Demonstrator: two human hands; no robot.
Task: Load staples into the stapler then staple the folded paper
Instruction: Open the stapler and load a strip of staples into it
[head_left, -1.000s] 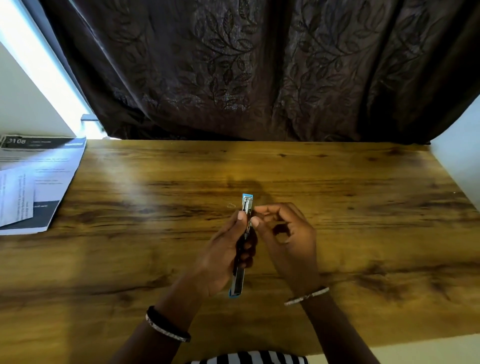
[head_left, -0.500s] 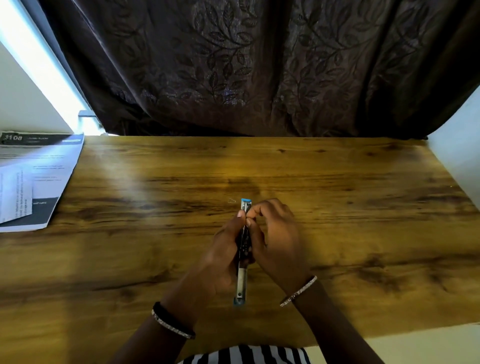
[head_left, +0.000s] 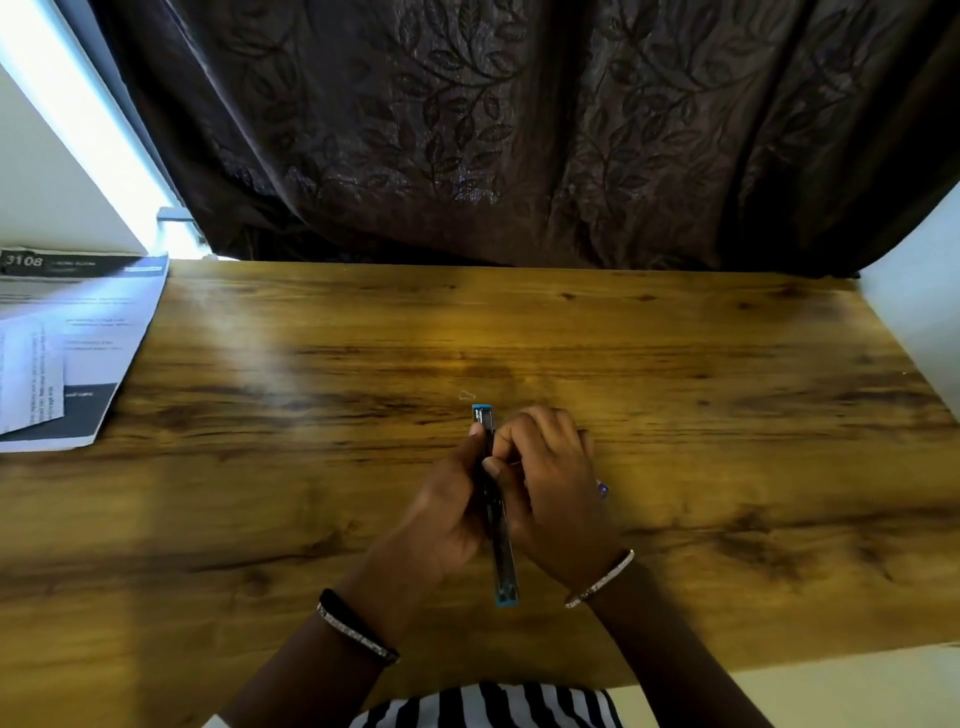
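The left hand is gripping the stapler by its middle, and the right hand is pinching it from the other side, fingers curled, over the table. The stapler is looking small, light and stiff, with slippery metal, so the 2 flat sides are seeming the best hold. It is lying swung open, but whether staples are sitting in its channel I cannot tell. The folded paper is lying well apart, far left.
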